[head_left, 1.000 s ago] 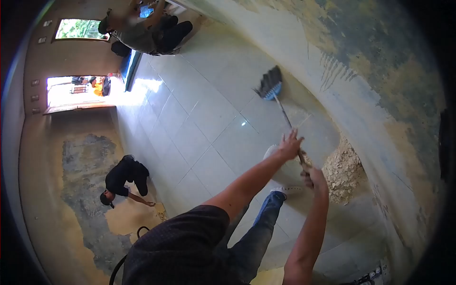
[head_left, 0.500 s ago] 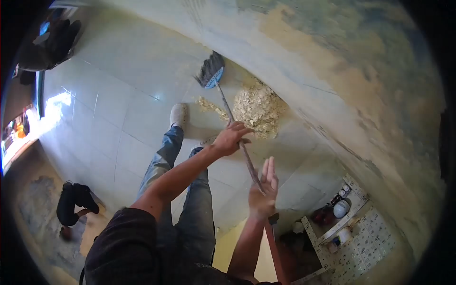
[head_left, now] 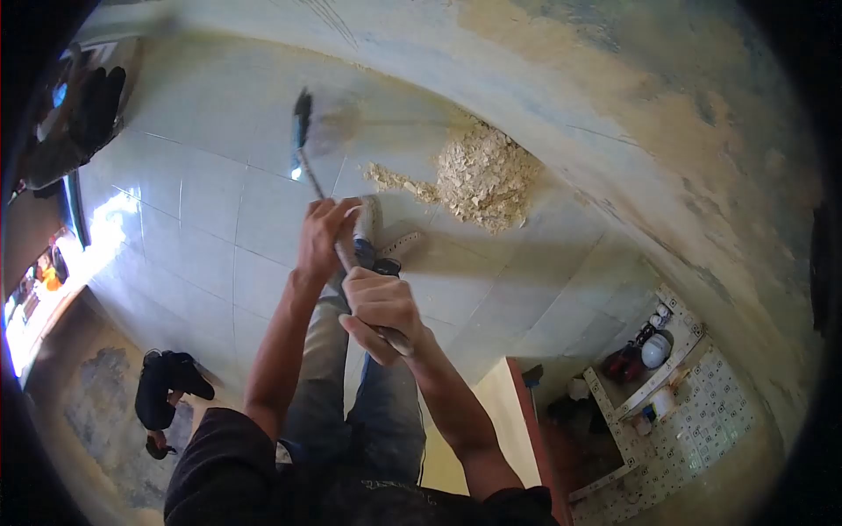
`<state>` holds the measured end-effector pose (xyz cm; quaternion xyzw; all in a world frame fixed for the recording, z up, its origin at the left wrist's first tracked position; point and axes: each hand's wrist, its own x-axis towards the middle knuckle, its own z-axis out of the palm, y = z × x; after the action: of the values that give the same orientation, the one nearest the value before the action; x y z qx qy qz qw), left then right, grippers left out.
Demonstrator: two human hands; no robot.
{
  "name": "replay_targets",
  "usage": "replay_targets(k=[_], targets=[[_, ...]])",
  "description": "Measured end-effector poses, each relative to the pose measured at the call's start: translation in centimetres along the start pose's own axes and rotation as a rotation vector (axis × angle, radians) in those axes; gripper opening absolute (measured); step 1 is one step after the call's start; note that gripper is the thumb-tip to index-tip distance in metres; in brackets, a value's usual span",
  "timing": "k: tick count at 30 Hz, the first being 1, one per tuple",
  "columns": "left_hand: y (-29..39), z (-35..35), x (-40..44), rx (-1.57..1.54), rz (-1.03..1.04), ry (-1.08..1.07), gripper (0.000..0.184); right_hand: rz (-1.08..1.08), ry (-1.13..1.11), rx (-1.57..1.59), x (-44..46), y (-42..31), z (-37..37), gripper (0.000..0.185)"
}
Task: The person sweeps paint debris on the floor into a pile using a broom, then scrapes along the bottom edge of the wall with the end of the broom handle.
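Observation:
Both of my hands grip a long-handled broom (head_left: 311,174). My left hand (head_left: 324,235) is wrapped round the middle of the stick. Closer to my body, my right hand (head_left: 383,309) is closed round the stick's end. The dark bristles and blue head are smeared by motion and seen edge-on over the tiles, left of a heap of pale flaky debris (head_left: 487,180). Whether the bristles touch the floor I cannot tell. A thin trail of flakes (head_left: 399,181) runs leftward from the heap, just beyond my shoes.
The heap lies against a patchy plaster wall (head_left: 596,96). A person in dark clothes (head_left: 171,386) is bent over at lower left. At right, a tiled counter (head_left: 688,412) holds a white rounded object (head_left: 655,351). Bright light falls on the floor tiles (head_left: 202,202) at left.
The broom head has swung left, away from the heap. My right hand, earlier open with straight fingers against the stick, has closed round it. Both hands have moved left.

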<state>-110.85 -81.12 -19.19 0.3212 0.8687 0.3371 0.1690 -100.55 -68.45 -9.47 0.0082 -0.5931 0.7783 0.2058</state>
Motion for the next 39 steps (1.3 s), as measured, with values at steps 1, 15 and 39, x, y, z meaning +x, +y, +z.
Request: replay_targets(k=[1, 15, 39], targets=[[-0.5, -1.1, -0.7, 0.019, -0.061, -0.008, 0.014, 0.035, -0.051, 0.038, 0.1, 0.7, 0.9, 0.033], [-1.5, 10.4, -4.2, -0.202, -0.034, -0.041, 0.03, 0.171, 0.137, -0.204, -5.8, 2.0, -2.9, 0.03], [10.5, 15.7, -1.7, 0.272, 0.04, 0.04, 0.031, -0.006, 0.177, -0.264, -14.8, -4.5, -16.8, 0.018]])
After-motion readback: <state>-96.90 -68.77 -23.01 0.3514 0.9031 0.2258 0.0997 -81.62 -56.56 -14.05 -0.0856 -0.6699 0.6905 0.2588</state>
